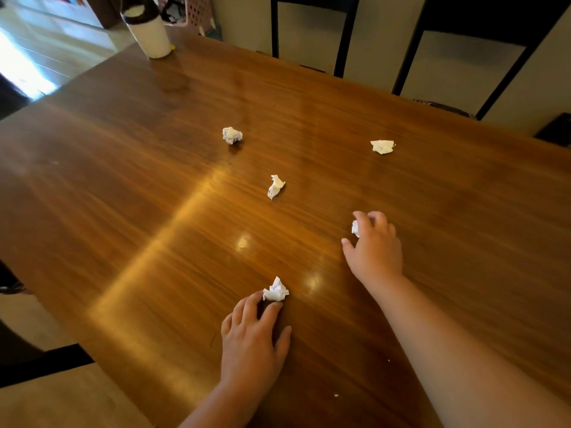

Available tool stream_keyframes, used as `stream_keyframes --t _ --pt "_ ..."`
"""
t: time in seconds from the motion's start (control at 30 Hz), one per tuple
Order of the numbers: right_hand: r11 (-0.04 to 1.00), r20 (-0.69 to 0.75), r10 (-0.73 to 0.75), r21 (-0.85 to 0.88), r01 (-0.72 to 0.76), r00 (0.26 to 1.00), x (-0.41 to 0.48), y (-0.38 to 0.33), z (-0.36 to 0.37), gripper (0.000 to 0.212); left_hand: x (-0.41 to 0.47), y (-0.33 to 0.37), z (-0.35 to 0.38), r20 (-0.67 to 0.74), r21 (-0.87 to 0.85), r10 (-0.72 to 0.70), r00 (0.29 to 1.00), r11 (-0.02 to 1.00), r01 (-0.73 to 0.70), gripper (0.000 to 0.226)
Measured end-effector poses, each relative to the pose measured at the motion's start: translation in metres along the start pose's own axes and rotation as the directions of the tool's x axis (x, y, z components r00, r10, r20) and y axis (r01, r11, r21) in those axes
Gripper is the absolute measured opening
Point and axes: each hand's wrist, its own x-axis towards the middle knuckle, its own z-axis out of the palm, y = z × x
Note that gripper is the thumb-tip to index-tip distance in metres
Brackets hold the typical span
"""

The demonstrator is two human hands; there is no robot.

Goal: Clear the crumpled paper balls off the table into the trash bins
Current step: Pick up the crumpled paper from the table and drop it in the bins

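Note:
Several white crumpled paper balls lie on the brown wooden table [154, 186]. My left hand [253, 338] rests near the front edge, its fingertips touching one ball [276, 290]. Farther right, my right hand [375, 247] curls its fingers over another ball [356, 227], mostly hidden under them. Three more balls lie loose: one in the middle [275, 186], one at the back left [232, 135] and one at the back right [382, 146]. No trash bin is visible.
A white cylinder with a dark top [148, 29] stands at the table's far left corner. Two dark chair backs [343, 35] [506, 57] line the far side. A dark object [554, 129] sits beyond the right edge. Tiled floor lies to the left.

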Motion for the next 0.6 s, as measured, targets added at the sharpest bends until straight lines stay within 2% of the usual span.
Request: stream_keyframes --t 0.17,0.27,0.33,0.4,0.47,0.53,0.6 --pt "0.997 0.011 -0.042 0.072 0.041 0.999 0.008 0.001 0.009 0.036 0.022 -0.004 0.003 -0.033 -0.155 -0.034 0.999 0.987 0.029 0.022" --pt "0.96 0.009 -0.018 0.279 0.015 1.0 0.002 0.002 0.008 0.032 0.034 -0.004 0.0 -0.054 -0.25 -0.087 0.995 0.966 0.071 0.034" --pt "0.877 0.054 0.083 0.471 -0.099 0.995 -0.005 0.002 0.004 0.027 0.042 -0.002 0.0 -0.085 -0.261 -0.11 0.99 0.962 0.084 0.043" --pt "0.688 0.2 0.204 0.668 -0.286 0.958 -0.012 0.002 0.001 0.018 0.049 0.0 -0.001 -0.085 -0.237 -0.11 0.99 0.968 0.088 0.053" --pt "0.364 0.378 0.264 0.813 -0.454 0.888 -0.021 0.002 -0.003 0.01 0.054 0.002 -0.001 -0.077 -0.198 -0.055 0.996 0.979 0.038 0.056" --pt "0.061 0.53 0.245 0.827 -0.558 0.812 -0.032 0.001 -0.008 0.01 0.06 0.007 -0.001 -0.069 -0.152 0.019 0.997 0.988 -0.029 0.05" --pt "-0.122 0.622 0.198 0.782 -0.611 0.758 -0.042 0.002 -0.011 0.015 0.064 0.01 -0.002 -0.064 -0.111 0.078 0.995 0.99 -0.085 0.04"
